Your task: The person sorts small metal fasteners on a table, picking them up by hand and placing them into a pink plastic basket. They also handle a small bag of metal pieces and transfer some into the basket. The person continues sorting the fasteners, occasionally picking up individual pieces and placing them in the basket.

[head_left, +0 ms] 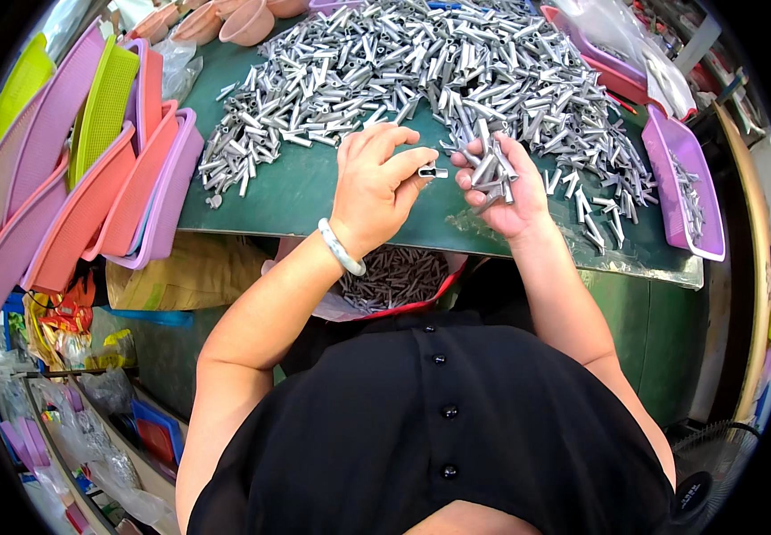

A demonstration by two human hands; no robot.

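Note:
My left hand, with a pale bangle at its wrist, pinches one small grey metal tube between thumb and forefinger. Its open end shows. Close by on the right, my right hand is turned palm up, its fingers curled round a bunch of metal tubes. Both hands are over the front part of the green table. Beyond them spreads a large heap of similar metal tubes, with some loose ones lying to the right of my right hand.
Below the table's front edge is a red-rimmed container of dark, narrow pieces. Nested purple, pink and green plastic baskets lean at the left. At the right edge, a purple basket holds some tubes. Orange bowls stand far left.

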